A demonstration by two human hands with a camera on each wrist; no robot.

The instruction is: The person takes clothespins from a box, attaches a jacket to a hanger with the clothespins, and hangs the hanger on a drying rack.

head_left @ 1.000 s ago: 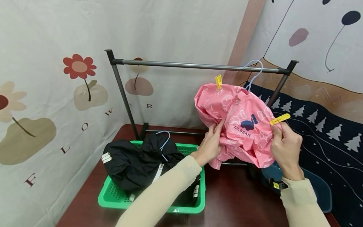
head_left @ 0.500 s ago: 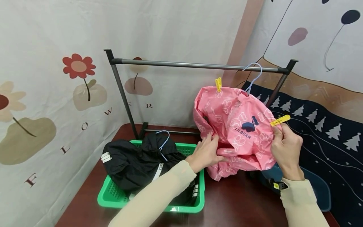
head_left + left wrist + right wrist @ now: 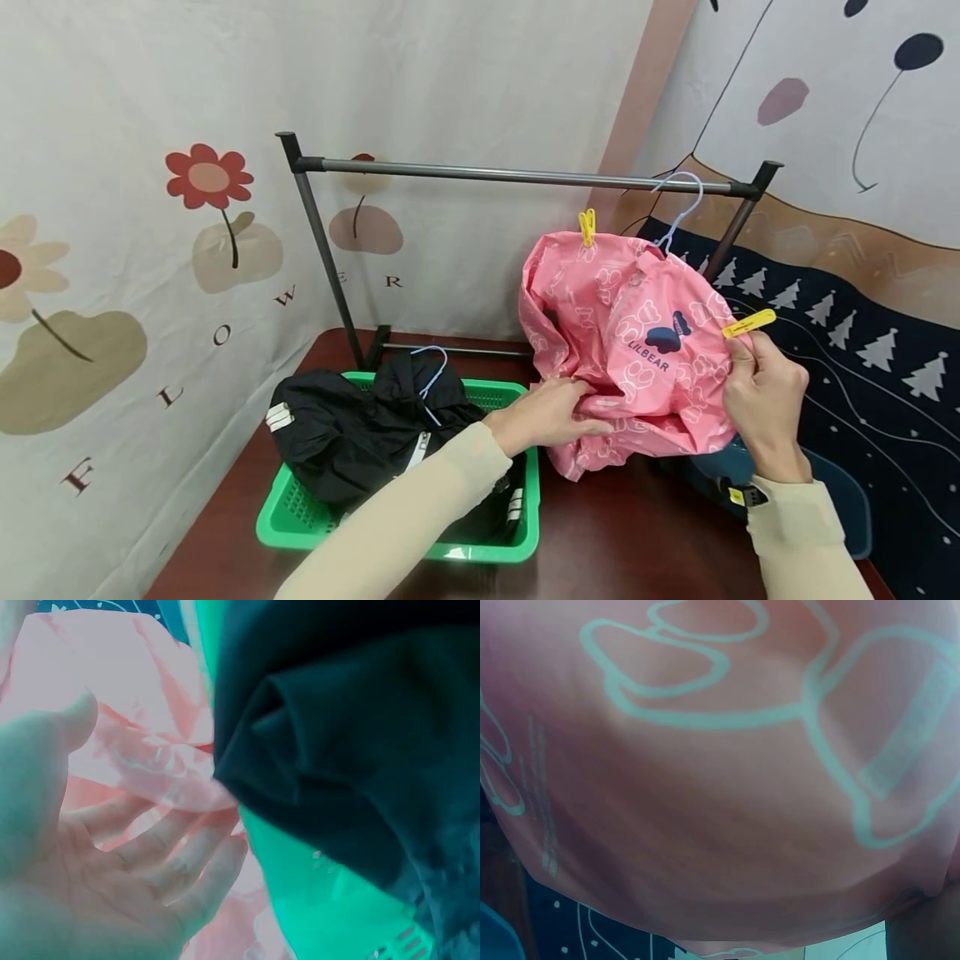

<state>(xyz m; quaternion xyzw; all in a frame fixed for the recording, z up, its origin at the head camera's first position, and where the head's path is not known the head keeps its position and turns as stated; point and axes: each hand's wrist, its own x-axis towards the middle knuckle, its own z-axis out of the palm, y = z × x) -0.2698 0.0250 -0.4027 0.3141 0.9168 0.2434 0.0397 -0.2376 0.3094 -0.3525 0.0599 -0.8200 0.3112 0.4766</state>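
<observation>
A pink garment (image 3: 637, 292) printed with white outlines and "LILBEAR" is on a pale blue hanger (image 3: 700, 197), whose hook is at the rack's bar (image 3: 480, 174). One yellow clothespin (image 3: 587, 228) is on its upper left, another yellow clothespin (image 3: 748, 323) on its right side. Just below that second one, my right hand (image 3: 767, 404) pinches the garment's edge. My left hand (image 3: 551, 412) touches the lower left folds; in the left wrist view this hand (image 3: 112, 892) has relaxed fingers, thumb apart, against the cloth. Pink cloth (image 3: 705, 795) fills the right wrist view and hides the right fingers.
Left of the pink garment stands a green basket (image 3: 480, 553) with a black garment (image 3: 337, 433) heaped in it, a blue hanger (image 3: 442, 367) sticking out. A dark blue bin (image 3: 843, 500) sits behind my right wrist. All stand on a dark red table (image 3: 622, 542).
My left hand has slid down from the garment's middle to its lower left, and its lower part hangs further down. The garment and my right hand have shifted slightly right.
</observation>
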